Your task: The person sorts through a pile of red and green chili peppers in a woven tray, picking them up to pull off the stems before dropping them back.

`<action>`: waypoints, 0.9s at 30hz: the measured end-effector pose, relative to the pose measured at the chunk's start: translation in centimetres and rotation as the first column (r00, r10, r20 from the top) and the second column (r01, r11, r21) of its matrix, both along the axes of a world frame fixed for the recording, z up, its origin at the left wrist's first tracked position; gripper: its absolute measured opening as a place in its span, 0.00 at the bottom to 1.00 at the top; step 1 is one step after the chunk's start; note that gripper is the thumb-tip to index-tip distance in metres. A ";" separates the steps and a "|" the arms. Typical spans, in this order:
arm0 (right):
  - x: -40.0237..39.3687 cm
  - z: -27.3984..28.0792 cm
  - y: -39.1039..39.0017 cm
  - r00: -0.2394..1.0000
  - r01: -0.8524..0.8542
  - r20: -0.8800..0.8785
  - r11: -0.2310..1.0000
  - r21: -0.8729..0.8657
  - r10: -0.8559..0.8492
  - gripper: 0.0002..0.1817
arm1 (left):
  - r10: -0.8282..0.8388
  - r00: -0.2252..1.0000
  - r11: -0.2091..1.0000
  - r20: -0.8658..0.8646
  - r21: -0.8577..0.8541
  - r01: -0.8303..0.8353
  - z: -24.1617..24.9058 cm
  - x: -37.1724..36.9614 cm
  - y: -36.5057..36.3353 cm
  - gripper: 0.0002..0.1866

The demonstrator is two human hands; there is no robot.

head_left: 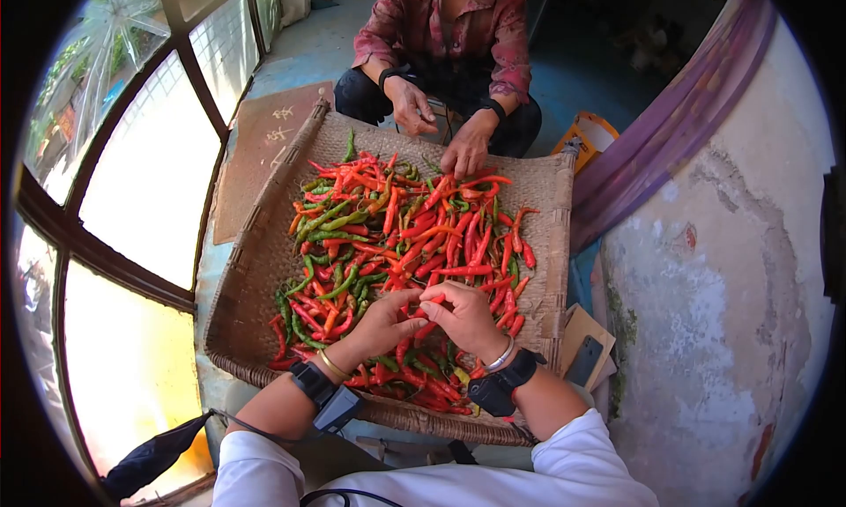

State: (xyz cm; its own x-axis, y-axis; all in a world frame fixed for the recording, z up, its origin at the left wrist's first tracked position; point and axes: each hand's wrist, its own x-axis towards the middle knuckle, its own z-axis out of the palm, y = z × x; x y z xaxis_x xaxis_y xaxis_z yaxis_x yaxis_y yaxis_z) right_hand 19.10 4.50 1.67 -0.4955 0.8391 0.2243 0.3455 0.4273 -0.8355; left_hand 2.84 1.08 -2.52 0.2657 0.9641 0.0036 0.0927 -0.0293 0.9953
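Note:
A wide woven tray (545, 278) holds a heap of red and green chili peppers (432, 234). My left hand (388, 324) and my right hand (464, 318) meet above the near part of the heap. Their fingertips are pinched together on a red pepper (432, 303) between them. Both hands are closed, with the backs of the hands turned up. Part of the pepper is hidden behind the fingers. More red peppers lie just under and around my hands.
Across the tray sits a person (445, 31) in a red patterned shirt, one hand (469, 144) on the far peppers. A phone (583, 361) lies on cardboard to the right. Windows (141, 168) stand left; a purple curtain (648, 159) and wall (705, 313) are right.

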 end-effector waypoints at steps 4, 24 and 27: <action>0.2 0.6 -0.3 0.926 -0.146 -0.366 0.802 -0.580 -0.096 0.13 | -0.115 0.993 0.977 0.034 -0.178 0.119 1.1 -0.2 -0.5 0.12; 1.7 -4.0 0.5 0.872 -0.215 0.444 0.976 -0.033 0.207 0.16 | 0.557 0.727 0.823 0.400 -0.383 -0.420 3.7 -4.7 2.5 0.21; 2.0 -4.0 0.3 0.843 -0.200 0.518 0.979 0.050 0.146 0.18 | 0.166 0.954 0.887 0.250 -0.461 -0.034 2.8 -3.8 1.4 0.17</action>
State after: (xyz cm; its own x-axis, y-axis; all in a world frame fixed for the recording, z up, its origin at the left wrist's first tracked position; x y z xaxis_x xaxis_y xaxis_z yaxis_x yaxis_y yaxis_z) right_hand 21.10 4.79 -2.32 -0.6974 0.7163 -0.0231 0.6232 0.5901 -0.5132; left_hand -0.97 2.47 0.24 0.2199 0.9005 -0.3751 -0.2079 0.4189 0.8839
